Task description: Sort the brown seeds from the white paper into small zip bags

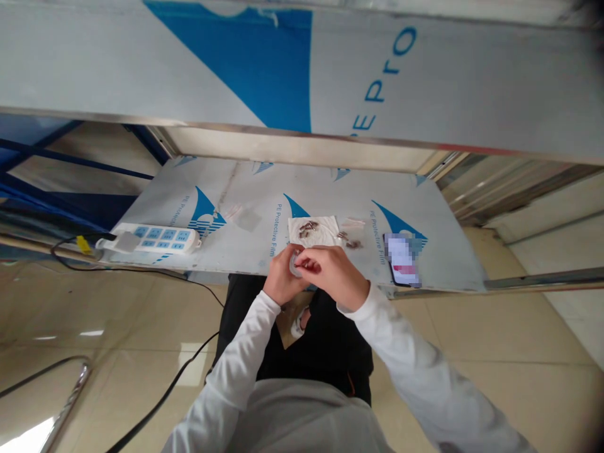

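Observation:
My left hand [282, 277] is curled around a small round translucent piece [294, 264] at the table's front edge. Against it, my right hand [333, 270] has its fingers drawn together in a pinch over the piece; what lies between the fingertips is too small to make out. Just beyond the hands, a white cloth or tissue [325, 236] lies flat. Several small dark metallic pieces [309, 228] rest on it, and more small brownish pieces [352, 243] are at its right side. A small clear plastic bag [353, 223] lies beside the cloth.
A white power strip [163, 238] with a black cable [141, 270] sits on the left of the film-covered table [255, 189]. At the right front edge lies a phone [402, 259]. Above the table, a film-covered shelf [349, 75] spans the view.

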